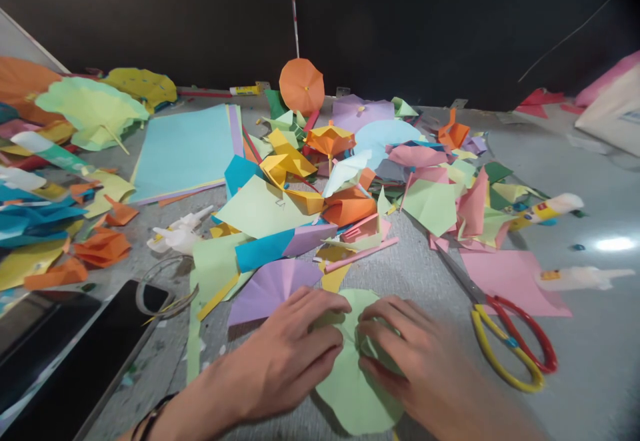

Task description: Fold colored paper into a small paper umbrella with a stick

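A light green paper piece (357,387) with a wavy, rounded edge lies in front of me on the grey table. My left hand (300,341) grips its left side, fingers curled and pressed to the paper. On the other side my right hand (405,341) has its bent fingers on the same paper, near a crease in the middle; this hand is slightly blurred. Just beyond my left hand rests a pleated purple paper fan (273,287). Right of my right hand lie scissors (510,341) with one red and one yellow handle loop, beside a pink paper sheet (510,281).
Coloured paper scraps (345,207) and small paper umbrellas (302,87) pile up ahead. Blue sheets (187,151) are stacked at the back left. A phone (95,361) and a wire coil (167,291) sit at left, glue bottles (583,277) at right. A dark panel (425,27) stands behind.
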Demonstrator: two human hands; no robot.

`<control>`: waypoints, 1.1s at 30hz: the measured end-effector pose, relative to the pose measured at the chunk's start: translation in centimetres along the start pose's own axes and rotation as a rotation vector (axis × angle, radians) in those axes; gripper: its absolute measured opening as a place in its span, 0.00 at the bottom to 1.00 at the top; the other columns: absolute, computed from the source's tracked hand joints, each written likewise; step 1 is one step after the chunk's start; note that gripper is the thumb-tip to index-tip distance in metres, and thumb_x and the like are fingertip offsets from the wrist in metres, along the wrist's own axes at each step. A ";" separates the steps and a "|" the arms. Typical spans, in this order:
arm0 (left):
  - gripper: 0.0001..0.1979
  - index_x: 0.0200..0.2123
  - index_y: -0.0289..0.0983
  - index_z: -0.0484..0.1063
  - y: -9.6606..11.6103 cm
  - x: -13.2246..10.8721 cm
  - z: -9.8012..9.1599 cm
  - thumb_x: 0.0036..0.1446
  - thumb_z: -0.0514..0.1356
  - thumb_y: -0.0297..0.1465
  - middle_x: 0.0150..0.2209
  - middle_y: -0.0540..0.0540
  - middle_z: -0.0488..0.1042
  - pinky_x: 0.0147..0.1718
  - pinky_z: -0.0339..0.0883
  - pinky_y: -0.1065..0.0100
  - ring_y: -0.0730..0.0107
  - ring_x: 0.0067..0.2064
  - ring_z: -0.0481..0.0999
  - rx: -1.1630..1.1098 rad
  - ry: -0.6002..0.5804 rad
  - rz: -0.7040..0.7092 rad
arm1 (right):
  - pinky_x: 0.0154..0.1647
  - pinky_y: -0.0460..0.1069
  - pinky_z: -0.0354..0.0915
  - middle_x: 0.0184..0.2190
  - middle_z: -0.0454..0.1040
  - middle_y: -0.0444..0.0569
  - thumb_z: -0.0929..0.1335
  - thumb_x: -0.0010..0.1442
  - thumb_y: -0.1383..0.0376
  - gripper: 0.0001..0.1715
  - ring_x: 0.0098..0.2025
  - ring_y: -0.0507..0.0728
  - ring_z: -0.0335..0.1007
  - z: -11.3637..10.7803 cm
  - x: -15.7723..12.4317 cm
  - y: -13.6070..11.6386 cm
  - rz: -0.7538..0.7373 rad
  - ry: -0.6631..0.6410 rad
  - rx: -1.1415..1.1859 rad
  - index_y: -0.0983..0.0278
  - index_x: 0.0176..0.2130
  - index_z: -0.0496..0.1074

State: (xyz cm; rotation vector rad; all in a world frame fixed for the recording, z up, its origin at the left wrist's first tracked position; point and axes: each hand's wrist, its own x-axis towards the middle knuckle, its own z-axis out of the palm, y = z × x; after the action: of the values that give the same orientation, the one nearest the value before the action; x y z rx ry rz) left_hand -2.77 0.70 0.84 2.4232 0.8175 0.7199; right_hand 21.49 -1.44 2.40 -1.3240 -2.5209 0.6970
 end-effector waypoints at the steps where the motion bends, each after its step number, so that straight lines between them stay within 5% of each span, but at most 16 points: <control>1: 0.07 0.41 0.38 0.73 0.0 0.0 0.0 0.71 0.56 0.23 0.54 0.42 0.75 0.59 0.68 0.59 0.62 0.54 0.76 -0.020 0.028 -0.003 | 0.48 0.61 0.75 0.49 0.78 0.50 0.75 0.62 0.75 0.16 0.50 0.65 0.74 0.0 0.0 0.0 -0.002 0.001 0.000 0.61 0.48 0.75; 9: 0.17 0.54 0.37 0.72 -0.2 -0.5 0.2 0.65 0.57 0.17 0.54 0.39 0.74 0.59 0.69 0.63 0.64 0.56 0.74 -0.097 0.171 -0.015 | 0.48 0.61 0.74 0.49 0.78 0.50 0.74 0.64 0.73 0.14 0.50 0.65 0.74 -0.2 0.0 -0.3 -0.037 0.033 0.001 0.62 0.49 0.74; 16: 0.10 0.44 0.37 0.74 0.0 0.0 -0.2 0.66 0.56 0.19 0.54 0.39 0.75 0.56 0.69 0.60 0.61 0.54 0.75 0.000 0.076 0.034 | 0.48 0.60 0.74 0.49 0.78 0.50 0.73 0.64 0.74 0.12 0.51 0.64 0.74 -0.5 0.0 -0.4 0.009 0.002 0.003 0.61 0.46 0.76; 24: 0.08 0.43 0.37 0.72 -0.2 0.2 0.2 0.72 0.53 0.23 0.47 0.44 0.78 0.55 0.67 0.60 0.65 0.48 0.78 0.004 -0.015 0.030 | 0.44 0.55 0.73 0.45 0.78 0.48 0.72 0.65 0.77 0.12 0.46 0.60 0.75 0.3 0.3 -0.1 -0.054 0.019 -0.006 0.62 0.43 0.78; 33: 0.08 0.42 0.38 0.68 0.3 0.6 0.1 0.70 0.52 0.22 0.47 0.45 0.79 0.53 0.70 0.62 0.65 0.47 0.79 0.042 0.036 0.004 | 0.43 0.54 0.72 0.44 0.79 0.48 0.75 0.61 0.76 0.11 0.45 0.60 0.75 1.1 0.2 -0.3 -0.145 0.113 -0.080 0.62 0.41 0.77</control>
State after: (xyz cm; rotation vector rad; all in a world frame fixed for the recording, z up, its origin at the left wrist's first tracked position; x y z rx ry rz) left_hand -2.16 0.88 1.19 2.4563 0.8506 0.7576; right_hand 20.73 -1.75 1.58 -1.1556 -2.5450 0.4826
